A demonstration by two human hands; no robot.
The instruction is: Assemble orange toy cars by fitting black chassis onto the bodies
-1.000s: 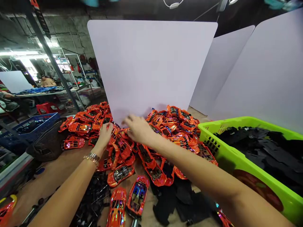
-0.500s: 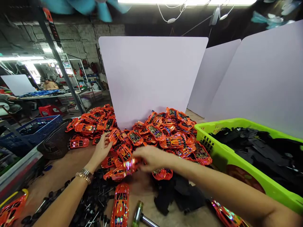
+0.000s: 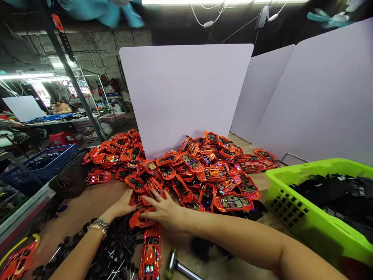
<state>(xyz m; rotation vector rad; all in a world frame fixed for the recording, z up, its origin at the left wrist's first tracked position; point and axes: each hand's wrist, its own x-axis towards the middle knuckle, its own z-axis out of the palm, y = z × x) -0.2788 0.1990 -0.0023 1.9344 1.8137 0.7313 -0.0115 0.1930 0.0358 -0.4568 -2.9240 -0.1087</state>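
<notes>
Showing the left hand (image 3: 124,206) and right hand (image 3: 166,212) both open, fingers spread wide, at either end of a glossy orange plastic car shell (image 3: 141,218), touching it but not clearly gripping it, at the near edge of a heaped pile of orange car bodies (image 3: 204,175). Showing also a loose heap of black plastic wheels on metal axles (image 3: 113,249) below the left hand, a second orange car shell (image 3: 150,252) lying lengthwise just beside it, and a lime-green plastic basket (image 3: 303,221) of black parts off to the right.
</notes>
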